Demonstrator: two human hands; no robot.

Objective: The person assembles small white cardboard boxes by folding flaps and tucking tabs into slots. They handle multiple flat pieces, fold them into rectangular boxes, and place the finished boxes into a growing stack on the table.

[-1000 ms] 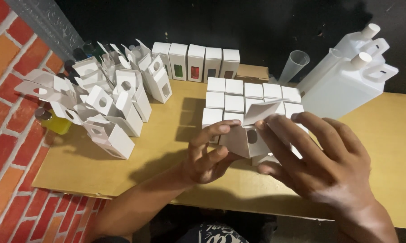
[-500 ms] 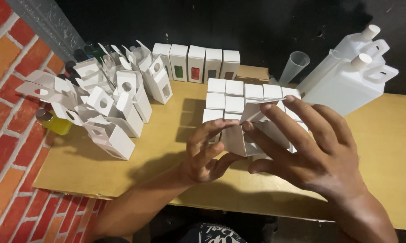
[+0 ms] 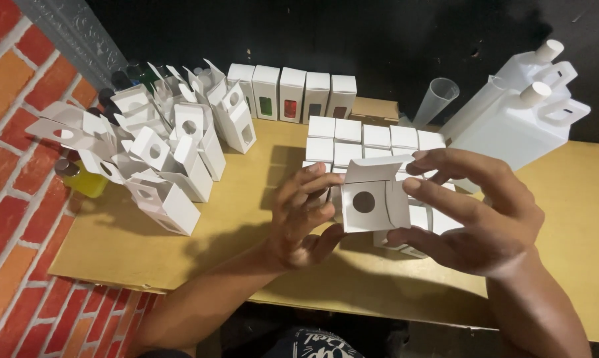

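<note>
Hands meet over the middle of the tan wooden worktop [image 3: 233,232]. Both hold one small white cardboard box with a round hole [image 3: 372,202]. The left hand [image 3: 303,215] pinches the box's side at nine o'clock. The right hand [image 3: 475,212] grips it from three o'clock, fingers on its open top flap. Closed white boxes in rows [image 3: 372,139] sit just behind, at twelve o'clock. Open white boxes in a messy pile [image 3: 160,152] lie at ten o'clock, and big white plastic jugs [image 3: 525,113] stand at two o'clock. Squeezing too hard could bend the thin flap, I think. A bumping elbow might knock the rows over.
</note>
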